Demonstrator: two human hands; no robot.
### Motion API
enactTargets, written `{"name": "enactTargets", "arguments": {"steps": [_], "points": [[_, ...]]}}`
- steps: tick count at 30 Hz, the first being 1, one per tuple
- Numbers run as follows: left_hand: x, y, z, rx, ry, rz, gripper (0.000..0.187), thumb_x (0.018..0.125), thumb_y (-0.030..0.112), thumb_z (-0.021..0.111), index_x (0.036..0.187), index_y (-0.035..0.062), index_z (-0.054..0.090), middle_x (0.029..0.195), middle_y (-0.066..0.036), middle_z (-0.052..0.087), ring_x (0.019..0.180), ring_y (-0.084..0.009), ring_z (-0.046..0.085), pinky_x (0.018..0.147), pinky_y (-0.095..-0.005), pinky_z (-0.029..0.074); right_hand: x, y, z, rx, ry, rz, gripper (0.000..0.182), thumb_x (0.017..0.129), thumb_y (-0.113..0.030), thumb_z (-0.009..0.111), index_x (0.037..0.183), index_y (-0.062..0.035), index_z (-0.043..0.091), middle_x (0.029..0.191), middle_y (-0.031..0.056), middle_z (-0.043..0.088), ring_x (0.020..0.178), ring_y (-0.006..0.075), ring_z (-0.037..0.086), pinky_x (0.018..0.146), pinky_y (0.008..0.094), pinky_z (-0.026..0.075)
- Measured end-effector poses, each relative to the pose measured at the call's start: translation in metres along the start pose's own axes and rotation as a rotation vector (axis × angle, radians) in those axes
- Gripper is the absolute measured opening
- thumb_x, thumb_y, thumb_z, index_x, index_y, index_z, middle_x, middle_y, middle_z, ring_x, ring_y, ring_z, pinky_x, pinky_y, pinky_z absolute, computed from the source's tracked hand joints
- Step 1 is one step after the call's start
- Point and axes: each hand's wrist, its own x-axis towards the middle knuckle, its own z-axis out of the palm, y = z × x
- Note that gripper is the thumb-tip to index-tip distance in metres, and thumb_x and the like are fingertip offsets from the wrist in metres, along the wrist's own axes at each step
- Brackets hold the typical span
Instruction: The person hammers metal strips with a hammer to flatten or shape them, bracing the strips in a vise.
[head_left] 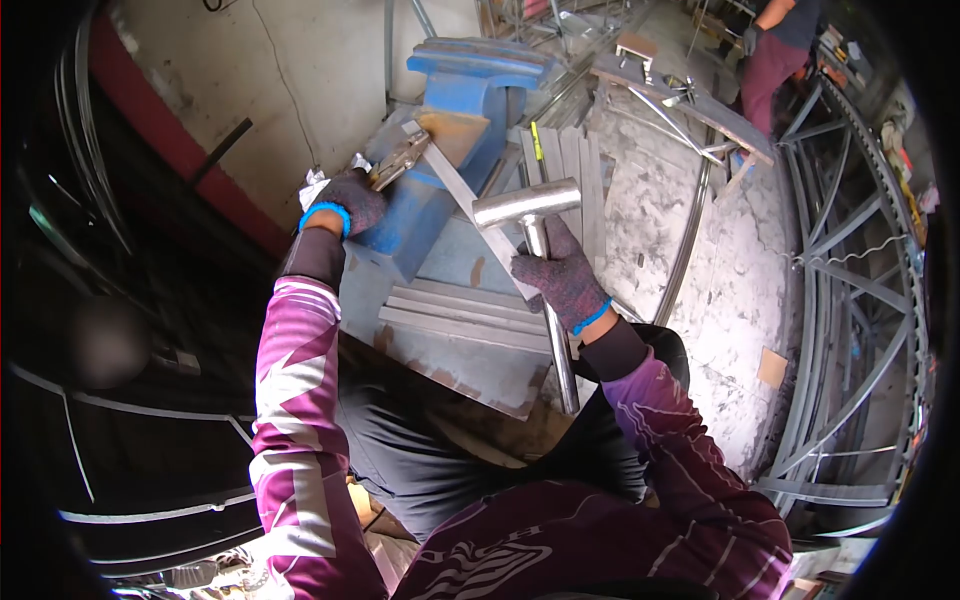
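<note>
My left hand (pixel 355 203), in a dark knit glove with a blue cuff, is closed around the handles of locking pliers (pixel 403 160). Their jaws clamp the far end of a grey flat metal bar (pixel 458 185), which slants over the blue steel block (pixel 400 235) toward me. A shiny metal hammer (pixel 527 203) is in my right hand (pixel 565 272), gloved the same way. Its head points away from me and its shaft runs down past my wrist. The bar's near end passes under the right-hand fingers, partly hidden by them.
Several flat bars (pixel 470 308) lie on the metal plate, and more strips (pixel 575 170) lie beyond it. A low wooden bench (pixel 690 105) holds tools. Curved steel trusses (pixel 850 260) stand on the right. Another person (pixel 780 60) is at the upper right.
</note>
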Motion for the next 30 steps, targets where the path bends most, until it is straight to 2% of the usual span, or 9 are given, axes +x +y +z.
{"name": "enactTargets", "arguments": {"steps": [7,9,11,12,15,22,24,27,30], "points": [[0.011,-0.008,0.013,0.081,0.041,0.035,0.055,0.082,0.035,0.057,0.125,0.0032,0.068,0.124,-0.025,0.068,0.117,-0.042,0.064,0.101,-0.0466,0.049,-0.002,-0.001,0.001,0.051,0.002,0.044,0.068,0.082,-0.012,0.073,0.143,-0.0132,0.046,0.092,0.0034,0.059,0.067,0.013,0.061,0.046,0.0283,0.052],[0.013,-0.01,0.014,0.001,0.054,0.087,0.054,0.083,0.034,0.056,0.126,0.003,0.067,0.124,-0.025,0.067,0.116,-0.0421,0.064,0.101,-0.0468,0.049,-0.003,-0.003,0.001,0.057,-0.004,0.048,0.067,0.082,-0.011,0.073,0.144,-0.0131,0.046,0.092,0.0033,0.059,0.067,0.0128,0.061,0.046,0.0282,0.052],[0.007,-0.007,0.011,0.011,0.074,0.091,0.051,0.085,0.034,0.057,0.121,-0.0002,0.067,0.12,-0.027,0.067,0.114,-0.043,0.064,0.099,-0.0469,0.05,-0.005,-0.008,0.004,0.045,0.038,0.082,0.066,0.082,-0.006,0.075,0.142,-0.0133,0.05,0.095,0.0019,0.062,0.074,0.0121,0.061,0.053,0.0283,0.052],[0.002,-0.003,0.007,0.022,0.092,0.104,0.048,0.087,0.034,0.058,0.117,-0.0034,0.067,0.116,-0.029,0.068,0.111,-0.044,0.065,0.097,-0.0469,0.051,-0.004,-0.006,0.004,0.044,0.036,0.083,0.066,0.082,-0.006,0.075,0.142,-0.0133,0.05,0.095,0.0019,0.062,0.074,0.0121,0.061,0.053,0.0283,0.052],[0.006,-0.004,0.008,0.02,0.058,0.115,0.049,0.088,0.035,0.057,0.117,-0.0035,0.067,0.118,-0.029,0.067,0.113,-0.0434,0.064,0.097,-0.0468,0.051,-0.002,-0.003,0.002,0.029,0.048,0.076,0.064,0.082,-0.007,0.075,0.141,-0.013,0.051,0.097,0.0022,0.063,0.077,0.0125,0.061,0.055,0.0286,0.053],[-0.006,0.005,-0.003,-0.004,0.039,0.071,0.049,0.083,0.029,0.059,0.119,-0.0042,0.067,0.119,-0.03,0.067,0.113,-0.0435,0.065,0.097,-0.047,0.051,-0.005,-0.005,0.002,0.043,0.024,0.039,0.064,0.084,-0.007,0.075,0.142,-0.0115,0.051,0.097,0.0014,0.062,0.079,0.0118,0.061,0.057,0.0271,0.051],[-0.004,0.006,-0.002,0.044,0.096,0.037,0.049,0.08,0.025,0.06,0.119,-0.0043,0.067,0.118,-0.03,0.067,0.113,-0.0435,0.065,0.097,-0.0469,0.051,-0.005,-0.005,0.001,0.058,0.022,0.049,0.063,0.084,-0.008,0.075,0.142,-0.011,0.051,0.097,0.0009,0.062,0.079,0.0114,0.061,0.057,0.0267,0.051],[0.009,-0.004,0.008,0.059,0.111,0.08,0.049,0.08,0.024,0.06,0.12,-0.0042,0.067,0.119,-0.031,0.067,0.114,-0.0431,0.065,0.098,-0.0465,0.051,-0.002,0.001,-0.003,0.027,0.011,0.024,0.062,0.086,-0.008,0.074,0.143,-0.0097,0.05,0.097,0.0002,0.061,0.079,0.0105,0.06,0.057,0.0265,0.05],[0.01,-0.005,0.008,0.047,0.101,0.086,0.05,0.082,0.024,0.059,0.122,-0.0031,0.067,0.12,-0.03,0.067,0.115,-0.0425,0.065,0.098,-0.0456,0.051,0.002,0.004,-0.007,-0.023,0.001,-0.004,0.062,0.086,-0.016,0.071,0.143,-0.0086,0.046,0.099,0.0044,0.06,0.072,0.0119,0.061,0.052,0.0274,0.052]]}}
